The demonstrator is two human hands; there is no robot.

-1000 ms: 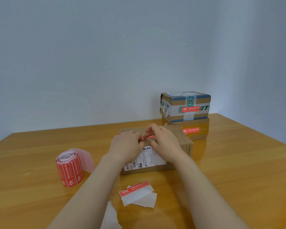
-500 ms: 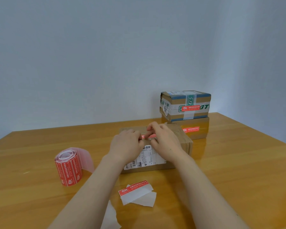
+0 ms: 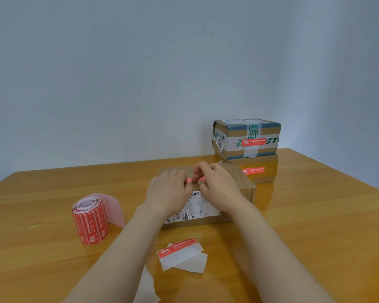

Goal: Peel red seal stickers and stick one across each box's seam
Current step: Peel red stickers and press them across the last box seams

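A flat brown cardboard box (image 3: pixel 246 189) with a white shipping label (image 3: pixel 198 207) lies in the middle of the wooden table (image 3: pixel 315 215). My left hand (image 3: pixel 169 191) and my right hand (image 3: pixel 217 186) are both over its top. Between them they pinch a red seal sticker (image 3: pixel 195 179) by its two ends, held flat just at the box's top surface. My fingers hide most of the sticker and the seam under it. A roll of red seal stickers (image 3: pixel 90 219) stands to the left of the box.
Two boxes are stacked at the back right, the upper (image 3: pixel 232 133) and the lower (image 3: pixel 269 169), each with a red sticker on its front. A loose red sticker on white backing (image 3: pixel 177 248) and peeled backing papers (image 3: pixel 193 264) lie near the front edge.
The sticker between my fingers has come down a little closer to the box top. Both hands have stayed almost in place over the box.
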